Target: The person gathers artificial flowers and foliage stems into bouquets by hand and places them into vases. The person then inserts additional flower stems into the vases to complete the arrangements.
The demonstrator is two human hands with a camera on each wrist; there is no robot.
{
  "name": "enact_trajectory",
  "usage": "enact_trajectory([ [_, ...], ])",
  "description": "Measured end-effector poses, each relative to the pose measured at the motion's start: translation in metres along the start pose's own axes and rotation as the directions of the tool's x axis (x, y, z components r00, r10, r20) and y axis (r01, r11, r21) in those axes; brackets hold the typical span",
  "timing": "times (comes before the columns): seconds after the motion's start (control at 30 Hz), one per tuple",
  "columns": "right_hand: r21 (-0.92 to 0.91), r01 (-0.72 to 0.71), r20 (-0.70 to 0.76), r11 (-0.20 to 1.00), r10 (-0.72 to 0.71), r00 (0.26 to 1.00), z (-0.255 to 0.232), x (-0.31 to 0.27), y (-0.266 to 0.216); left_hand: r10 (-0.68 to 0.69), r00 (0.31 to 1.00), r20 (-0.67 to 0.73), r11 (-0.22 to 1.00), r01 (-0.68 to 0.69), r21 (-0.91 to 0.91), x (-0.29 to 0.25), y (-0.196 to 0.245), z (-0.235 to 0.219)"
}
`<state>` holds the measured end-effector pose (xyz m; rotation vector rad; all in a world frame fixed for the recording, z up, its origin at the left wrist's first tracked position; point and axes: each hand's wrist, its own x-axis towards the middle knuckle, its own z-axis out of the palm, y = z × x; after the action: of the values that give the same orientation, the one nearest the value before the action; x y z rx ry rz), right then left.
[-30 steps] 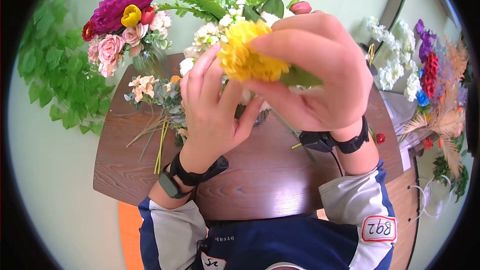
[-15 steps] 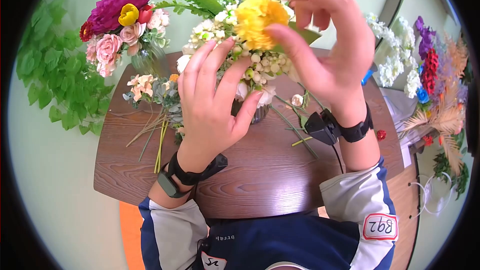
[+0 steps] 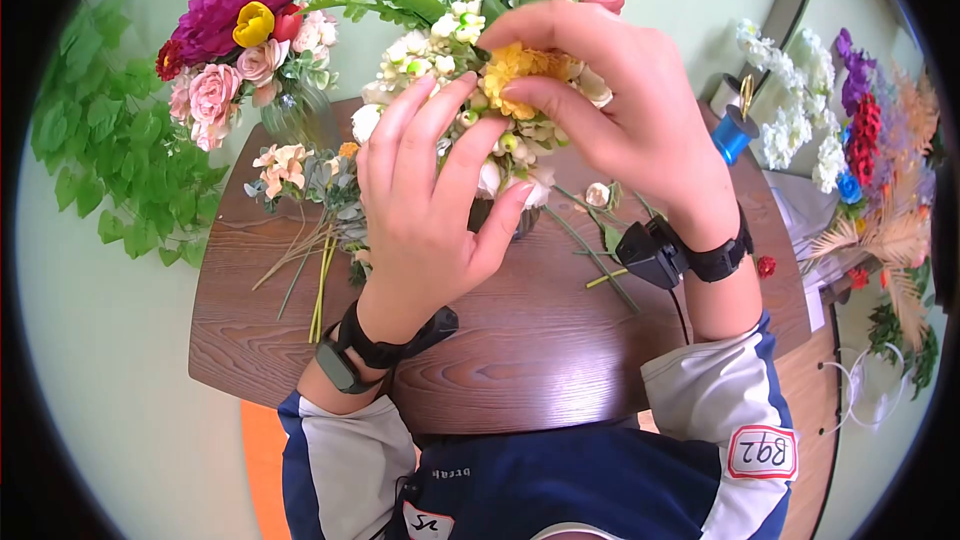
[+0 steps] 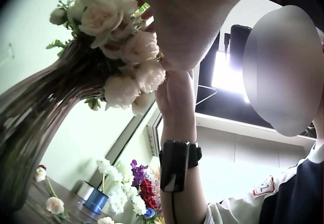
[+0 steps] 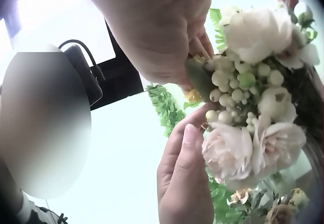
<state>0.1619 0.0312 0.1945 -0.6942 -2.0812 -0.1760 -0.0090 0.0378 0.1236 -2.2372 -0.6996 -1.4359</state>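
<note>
In the head view, the yellow flower (image 3: 522, 72) sits among white blooms and berries (image 3: 425, 52) of a bouquet. The right hand (image 3: 630, 105) curls thumb and forefinger round its head, and parts of the bloom are hidden behind them. The left hand (image 3: 425, 185) has its fingers extended against the near left side of the bouquet. Below the blooms, the ribbed vase (image 4: 38, 113) fills the left of the left wrist view. The right wrist view shows cream roses (image 5: 228, 148) beside the left hand (image 5: 187, 173), with a green leaf (image 5: 200, 77) under the right hand (image 5: 162, 32).
A second vase (image 3: 300, 115) of pink and purple flowers stands back left. Loose stems (image 3: 322, 285) lie on the wooden table (image 3: 300, 355), with more cut stems right of the bouquet. A blue spool (image 3: 735, 135) is at the right edge, near white and red flowers (image 3: 862, 145).
The yellow flower has moved down and away from the camera, in among the white blooms. The right hand's fingers spread half a second ago and have come back round it. The left hand has barely moved.
</note>
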Motion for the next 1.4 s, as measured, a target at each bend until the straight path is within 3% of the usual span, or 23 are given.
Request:
enact_trajectory([
  [0.03,0.055,-0.082,-0.008,0.995,0.082,0.997,0.0,0.001,-0.002,0.0,1.0,0.004,1.0,0.0,-0.001,0.0,0.0,0.0],
  [0.17,-0.007,-0.058,-0.006,0.998,0.058,0.998,-0.006,0.003,-0.002,0.004,1.0,-0.013,1.0,-0.004,-0.001,0.0,-0.001,0.001],
  [0.23,-0.211,0.106,0.003,0.972,-0.107,0.994,-0.008,0.002,0.003,-0.011,1.0,-0.019,1.0,0.011,-0.007,0.0,-0.001,0.001],
  [0.43,-0.236,0.158,-0.182,0.959,-0.203,0.962,-0.019,-0.013,0.0,-0.023,0.991,-0.129,0.997,0.014,-0.07,-0.005,-0.003,-0.002],
  [0.53,-0.206,0.041,-0.206,0.978,-0.084,0.975,-0.021,-0.025,-0.009,0.072,0.967,-0.246,0.996,-0.081,-0.027,0.001,-0.004,0.001],
  [0.57,-0.206,0.038,-0.207,0.978,-0.081,0.975,-0.02,-0.027,-0.01,0.072,0.967,-0.244,0.996,-0.081,-0.029,0.002,-0.002,-0.001],
  [0.63,-0.271,0.025,-0.126,0.962,-0.062,0.99,-0.014,-0.03,-0.011,0.139,0.989,-0.043,0.97,-0.127,0.208,0.002,0.001,-0.005],
  [0.67,-0.272,0.023,-0.127,0.962,-0.06,0.99,-0.009,-0.031,-0.008,0.14,0.989,-0.041,0.97,-0.129,0.207,0.001,0.001,-0.003],
  [0.73,-0.291,0.092,-0.17,0.952,-0.147,0.974,0.001,-0.033,0.004,0.018,0.999,-0.026,0.991,-0.015,0.132,-0.001,-0.003,0.002],
  [0.97,-0.391,0.205,-0.253,0.897,-0.319,0.914,-0.001,-0.034,0.021,-0.039,0.996,-0.085,0.989,0.05,0.137,-0.002,-0.002,0.001],
  [1.07,-0.355,0.133,-0.323,0.925,-0.255,0.912,0.003,-0.043,0.018,-0.045,0.995,-0.092,0.992,0.056,0.113,-0.003,-0.006,0.005],
  [1.27,-0.307,0.123,-0.376,0.944,-0.239,0.895,0.004,-0.052,0.012,0.005,0.992,-0.122,0.999,0.001,0.053,-0.005,-0.007,0.007],
  [1.4,-0.315,0.165,-0.338,0.935,-0.273,0.901,-0.007,-0.063,0.01,-0.015,0.984,-0.178,0.999,0.021,0.029,-0.005,-0.005,0.002],
])
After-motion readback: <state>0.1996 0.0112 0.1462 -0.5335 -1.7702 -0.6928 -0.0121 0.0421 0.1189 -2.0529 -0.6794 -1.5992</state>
